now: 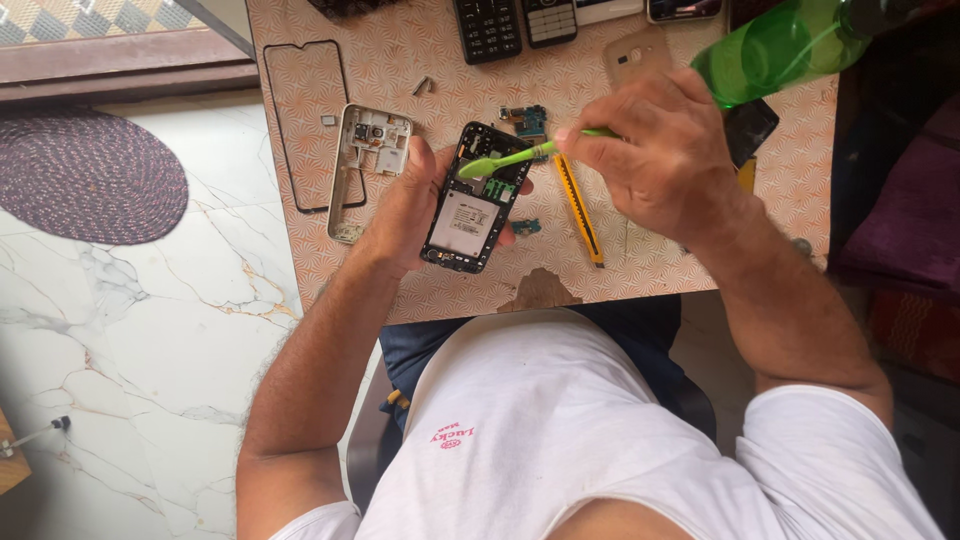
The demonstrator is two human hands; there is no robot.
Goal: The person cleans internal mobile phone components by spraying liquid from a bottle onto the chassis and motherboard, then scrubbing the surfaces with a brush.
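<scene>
White shirt fabric fills the bottom of the view, with a small red printed emblem [450,436] on the chest. Beyond it, two bare forearms reach up to a tabletop [700,260] covered in an orange and white pattern.

Left hand [405,215] grasps an opened phone [470,200] from the side, holding it tilted just above the tabletop near its front edge. Its back cover is already off: a pale battery with a light label sits in the black frame, and a small green board shows above it. Right hand [665,150] is clenched around a green brush [520,156], pinched between thumb and fingers, its head touching the upper part of the phone's interior.

Judging by the parts lying about, disassembly looks well along. A pale inner frame [365,165] lies left of the phone, a thin black bezel [305,120] further left, a small circuit piece [527,122] just above. Reassembly appears undone.

A yellow utility knife [580,212] rests under the right hand. Several dark keypad phones [490,28] line the far edge, and a green plastic bottle [780,50] lies at upper right.
</scene>
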